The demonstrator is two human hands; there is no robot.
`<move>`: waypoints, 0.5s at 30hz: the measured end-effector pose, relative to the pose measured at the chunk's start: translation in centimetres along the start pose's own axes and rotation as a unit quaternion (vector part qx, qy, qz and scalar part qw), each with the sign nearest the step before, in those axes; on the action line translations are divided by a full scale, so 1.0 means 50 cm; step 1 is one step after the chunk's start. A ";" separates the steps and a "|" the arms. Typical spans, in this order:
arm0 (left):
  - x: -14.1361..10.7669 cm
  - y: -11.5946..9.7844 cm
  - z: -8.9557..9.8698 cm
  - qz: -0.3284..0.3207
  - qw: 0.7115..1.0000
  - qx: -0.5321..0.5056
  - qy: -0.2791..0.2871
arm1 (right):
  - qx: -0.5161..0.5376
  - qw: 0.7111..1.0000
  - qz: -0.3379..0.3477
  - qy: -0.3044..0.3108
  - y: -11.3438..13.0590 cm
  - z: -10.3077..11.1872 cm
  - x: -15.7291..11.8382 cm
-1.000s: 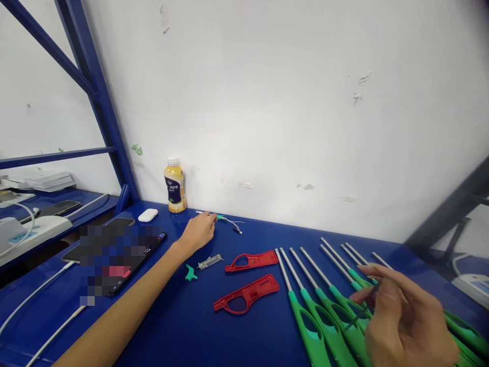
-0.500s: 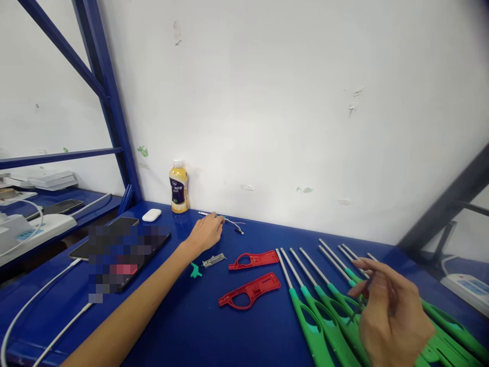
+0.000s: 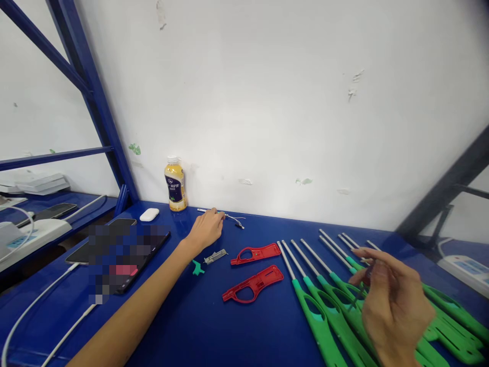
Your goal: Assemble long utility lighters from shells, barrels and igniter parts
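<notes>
Near the wall my left hand [image 3: 207, 230] has its fingers closed around a thin metal lighter tube [image 3: 202, 210]; thin wires [image 3: 235, 220] trail from its right end. My right hand [image 3: 395, 300], over the row of green gas lighters [image 3: 315, 316], is closed on a small screwdriver [image 3: 357, 298]. Its dark shaft points down and left, and the palm hides most of its handle. Two red lighter shell halves [image 3: 255, 253] lie apart in the middle. To their left are a clear lighter insert [image 3: 216, 256] and a small green trigger [image 3: 197, 268].
A yellow drink bottle [image 3: 175, 184] stands against the wall beside a white earphone case [image 3: 149, 214]. Two phones with white cables [image 3: 61, 272] lie on the left side of the blue table [image 3: 214, 331]. A blue metal frame post [image 3: 103, 102] rises behind them.
The view has shifted slightly. My left hand remains at the lighter tube, and my right hand still grips the screwdriver above the green lighters, with little movement.
</notes>
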State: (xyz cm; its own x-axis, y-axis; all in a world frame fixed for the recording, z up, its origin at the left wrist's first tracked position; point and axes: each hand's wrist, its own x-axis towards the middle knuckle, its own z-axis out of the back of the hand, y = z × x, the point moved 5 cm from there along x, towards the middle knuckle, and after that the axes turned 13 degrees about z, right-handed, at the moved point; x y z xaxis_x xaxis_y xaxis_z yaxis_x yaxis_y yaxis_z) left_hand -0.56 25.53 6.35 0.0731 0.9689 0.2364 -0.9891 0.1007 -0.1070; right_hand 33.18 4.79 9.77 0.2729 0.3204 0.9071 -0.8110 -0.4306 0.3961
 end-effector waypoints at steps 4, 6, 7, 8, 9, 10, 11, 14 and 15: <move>0.000 0.001 -0.002 0.001 1.000 0.002 0.002 | 0.035 0.999 0.004 -0.022 0.002 0.001 0.003; 0.001 0.001 -0.001 0.001 1.000 -0.001 0.002 | 0.048 0.998 0.013 -0.035 0.003 0.001 0.004; 0.002 0.001 -0.001 0.001 1.000 -0.002 0.002 | 0.051 0.998 0.017 -0.045 0.004 0.002 0.005; 0.002 0.002 0.000 0.003 1.000 -0.005 0.002 | 0.054 0.997 0.019 -0.055 0.005 0.003 0.006; 0.003 0.003 0.001 0.006 1.000 -0.008 0.001 | 0.055 0.996 0.022 -0.069 0.007 0.004 0.008; 0.003 0.004 0.002 0.010 1.000 -0.012 -0.001 | 0.057 0.994 0.023 -0.085 0.009 0.006 0.010; 0.004 0.006 0.003 0.015 1.000 -0.016 -0.005 | 0.057 0.993 0.023 -0.100 0.012 0.009 0.012; 0.006 0.014 0.007 0.034 0.999 -0.031 -0.025 | 0.059 0.990 0.012 -0.128 0.018 0.014 0.020; 0.007 0.018 0.008 0.040 0.998 -0.037 -0.033 | 0.060 0.989 0.006 -0.132 0.019 0.015 0.023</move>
State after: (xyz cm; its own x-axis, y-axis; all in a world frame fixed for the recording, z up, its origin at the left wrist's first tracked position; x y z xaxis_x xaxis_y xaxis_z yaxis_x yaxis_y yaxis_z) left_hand -1.49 25.85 6.73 -0.0169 0.9575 0.2880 -0.9793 0.0422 -0.1978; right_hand 33.11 4.10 11.33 0.4024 0.0899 0.9110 -0.7519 -0.5352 0.3849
